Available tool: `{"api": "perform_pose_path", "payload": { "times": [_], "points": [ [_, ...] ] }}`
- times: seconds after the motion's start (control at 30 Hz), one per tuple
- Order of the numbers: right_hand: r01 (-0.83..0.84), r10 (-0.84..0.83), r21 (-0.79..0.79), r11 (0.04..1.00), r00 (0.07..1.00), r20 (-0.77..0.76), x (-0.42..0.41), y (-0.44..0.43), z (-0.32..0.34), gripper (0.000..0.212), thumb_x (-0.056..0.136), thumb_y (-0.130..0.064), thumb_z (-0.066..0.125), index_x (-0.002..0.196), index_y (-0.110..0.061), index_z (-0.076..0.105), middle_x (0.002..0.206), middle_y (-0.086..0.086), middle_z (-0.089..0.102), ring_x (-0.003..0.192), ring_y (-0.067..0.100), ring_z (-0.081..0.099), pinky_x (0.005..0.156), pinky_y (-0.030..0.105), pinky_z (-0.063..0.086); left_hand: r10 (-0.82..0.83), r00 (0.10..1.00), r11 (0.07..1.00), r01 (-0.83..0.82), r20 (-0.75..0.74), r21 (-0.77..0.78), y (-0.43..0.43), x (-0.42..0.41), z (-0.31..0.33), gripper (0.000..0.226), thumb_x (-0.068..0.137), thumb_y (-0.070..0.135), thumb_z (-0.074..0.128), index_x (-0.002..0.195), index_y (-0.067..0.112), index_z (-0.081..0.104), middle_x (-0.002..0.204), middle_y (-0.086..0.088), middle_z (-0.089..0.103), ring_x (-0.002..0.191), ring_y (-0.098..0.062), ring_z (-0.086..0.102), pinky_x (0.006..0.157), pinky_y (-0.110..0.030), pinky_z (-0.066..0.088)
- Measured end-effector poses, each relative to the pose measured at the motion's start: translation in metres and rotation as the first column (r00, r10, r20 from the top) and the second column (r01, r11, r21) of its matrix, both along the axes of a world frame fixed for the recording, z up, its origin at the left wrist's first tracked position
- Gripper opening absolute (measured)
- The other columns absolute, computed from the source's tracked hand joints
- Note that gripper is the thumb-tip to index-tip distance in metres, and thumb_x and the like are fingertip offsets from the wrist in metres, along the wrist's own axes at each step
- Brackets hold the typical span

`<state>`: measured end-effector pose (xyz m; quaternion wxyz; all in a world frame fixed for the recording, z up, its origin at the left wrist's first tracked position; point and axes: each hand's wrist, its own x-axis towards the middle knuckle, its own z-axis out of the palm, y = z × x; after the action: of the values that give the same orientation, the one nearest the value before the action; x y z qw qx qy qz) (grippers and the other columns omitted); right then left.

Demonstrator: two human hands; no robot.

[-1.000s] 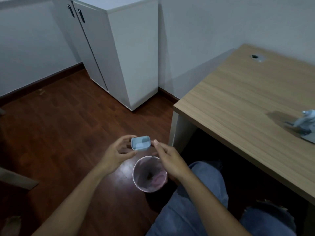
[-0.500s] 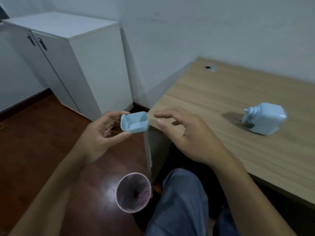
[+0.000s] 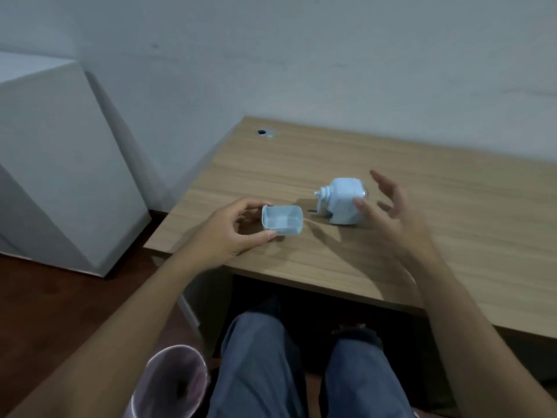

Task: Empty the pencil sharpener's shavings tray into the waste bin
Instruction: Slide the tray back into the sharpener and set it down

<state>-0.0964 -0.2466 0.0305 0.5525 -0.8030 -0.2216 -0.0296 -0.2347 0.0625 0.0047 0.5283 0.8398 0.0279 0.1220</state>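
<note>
My left hand (image 3: 227, 232) holds the small light-blue shavings tray (image 3: 281, 220) by its left end, open side up, just above the wooden desk (image 3: 316, 164). The tray looks empty inside. The light-blue pencil sharpener (image 3: 343, 202) stands on the desk to the tray's right, its crank on the left side. My right hand (image 3: 391, 218) hovers open right beside the sharpener, thumb tip at its right face, fingers spread. The pink waste bin (image 3: 171, 384) stands on the floor at the bottom left, beside my knee, partly covered by my left forearm.
A white cabinet (image 3: 60, 164) stands at the left against the wall. A cable hole (image 3: 265, 133) sits in the desk's far left corner. My legs in blue trousers are under the desk's front edge. Dark wooden floor lies to the left.
My view turned from the bin to the desk. My left hand carried the tray up and right from over the bin to the desk. My right hand let go of it and reached to the sharpener.
</note>
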Motion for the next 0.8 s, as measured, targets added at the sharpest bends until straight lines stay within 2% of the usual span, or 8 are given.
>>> {"api": "perform_pose_path", "payload": {
  "times": [0.07,0.17,0.3,0.43,0.57,0.67,0.7,0.8],
  "points": [
    [-0.064,0.060,-0.045,0.997,0.994,-0.090,0.008,-0.003,-0.010,0.078,0.097,-0.040,0.088,0.167,-0.033,0.052,0.170,-0.014,0.056,0.159,0.003,0.050,0.135,0.045,0.043,-0.013,1.000,0.999,0.014,-0.018,0.049,-0.009,0.018,0.000,0.057,0.085,0.022,0.095,0.137,0.023,0.072,0.133,0.008,0.080,0.128,-0.005,0.073,0.121,-0.042,0.053],
    [-0.123,0.112,-0.079,0.989,0.985,-0.129,0.015,-0.003,-0.010,0.085,0.095,-0.033,0.091,0.169,-0.028,0.050,0.161,-0.011,0.066,0.151,0.002,0.061,0.130,0.037,0.049,-0.048,0.996,0.986,0.058,-0.072,0.157,-0.020,0.036,0.007,0.062,0.081,0.047,0.093,0.138,0.040,0.070,0.134,0.020,0.077,0.130,0.004,0.069,0.120,-0.043,0.053],
    [-0.182,0.167,-0.105,0.978,0.976,-0.142,0.024,0.002,-0.005,0.064,0.097,-0.028,0.090,0.156,-0.025,0.064,0.139,-0.009,0.082,0.131,0.008,0.077,0.121,0.044,0.058,-0.055,0.991,0.961,0.087,-0.125,0.263,-0.027,0.051,0.010,0.065,0.080,0.059,0.088,0.140,0.050,0.065,0.137,0.028,0.073,0.133,0.009,0.064,0.120,-0.044,0.052],
    [-0.199,0.183,-0.103,0.975,0.973,-0.144,0.029,0.001,-0.007,0.063,0.097,-0.037,0.090,0.154,-0.028,0.065,0.142,-0.010,0.080,0.135,0.011,0.076,0.123,0.050,0.056,-0.052,0.994,0.962,0.077,-0.099,0.263,-0.034,0.061,0.011,0.062,0.087,0.043,0.090,0.145,0.042,0.067,0.138,0.021,0.074,0.132,0.007,0.065,0.119,-0.033,0.052],
    [-0.223,0.207,-0.100,0.970,0.967,-0.149,0.033,0.001,-0.013,0.069,0.094,-0.047,0.090,0.156,-0.029,0.063,0.146,-0.010,0.078,0.138,0.012,0.074,0.122,0.051,0.056,-0.007,0.999,0.960,0.021,-0.053,0.280,-0.040,0.072,0.006,0.062,0.090,0.033,0.090,0.148,0.032,0.070,0.138,0.020,0.075,0.121,0.025,0.060,0.099,0.006,0.041],
    [-0.228,0.216,-0.052,0.972,0.960,-0.175,0.034,0.002,-0.016,0.074,0.091,-0.045,0.091,0.156,-0.023,0.062,0.146,-0.007,0.079,0.136,0.012,0.076,0.116,0.051,0.062,-0.021,0.998,0.965,0.037,-0.065,0.259,-0.045,0.078,0.008,0.064,0.092,0.031,0.089,0.152,0.031,0.066,0.139,0.026,0.069,0.117,0.034,0.056,0.113,-0.008,0.045],
    [-0.227,0.216,-0.037,0.973,0.959,-0.185,0.034,0.002,-0.016,0.077,0.089,-0.045,0.091,0.156,-0.021,0.062,0.145,-0.006,0.079,0.136,0.013,0.076,0.115,0.051,0.063,-0.028,0.997,0.968,0.046,-0.076,0.247,-0.047,0.080,0.008,0.070,0.092,0.032,0.089,0.157,0.030,0.061,0.142,0.026,0.067,0.124,0.029,0.056,0.116,-0.014,0.047],
    [-0.223,0.216,-0.019,0.975,0.960,-0.178,0.035,0.001,-0.019,0.082,0.085,-0.050,0.093,0.155,-0.021,0.062,0.145,-0.006,0.079,0.137,0.013,0.076,0.121,0.051,0.058,-0.032,0.986,0.972,0.069,-0.162,0.224,-0.053,0.085,0.009,0.105,0.093,0.039,0.087,0.175,0.032,0.022,0.144,0.030,0.061,0.136,0.016,0.048,0.106,0.004,0.032]
  ]
}}
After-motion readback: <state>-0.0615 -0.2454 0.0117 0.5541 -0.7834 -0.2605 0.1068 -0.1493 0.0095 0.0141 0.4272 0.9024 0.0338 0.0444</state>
